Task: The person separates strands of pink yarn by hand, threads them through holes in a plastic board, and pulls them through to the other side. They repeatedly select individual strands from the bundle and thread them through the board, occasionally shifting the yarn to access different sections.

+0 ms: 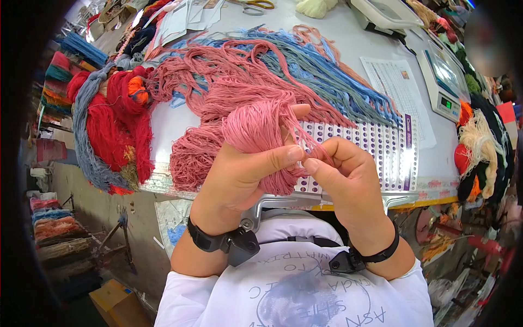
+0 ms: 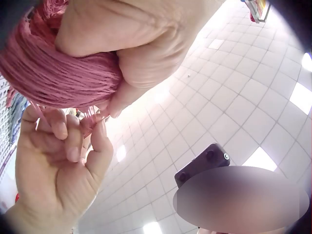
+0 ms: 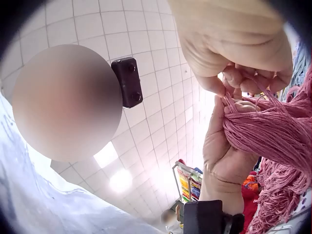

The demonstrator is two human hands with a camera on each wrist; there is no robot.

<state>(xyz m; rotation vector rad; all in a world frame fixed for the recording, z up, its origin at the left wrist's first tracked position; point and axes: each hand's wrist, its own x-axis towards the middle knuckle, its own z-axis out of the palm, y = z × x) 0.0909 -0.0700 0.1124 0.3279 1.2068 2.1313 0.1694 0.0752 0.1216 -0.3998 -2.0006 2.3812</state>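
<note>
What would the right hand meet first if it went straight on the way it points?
The right hand would probably meet the left thumb first, then the pink skein; depth is unclear.

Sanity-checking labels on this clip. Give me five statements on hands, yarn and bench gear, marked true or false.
1. The left hand holds a bundle of pink yarn. True.
2. The right hand lies flat and touches no yarn. False: its fingers are curled, pinching pink strands at the bundle.
3. A printed sheet lies beside the digital scale. True.
4. The scale's display is dark. False: it glows green.
5. Both wrists are bare. False: each wears a black strap, one on the left wrist and one on the right wrist.
</note>
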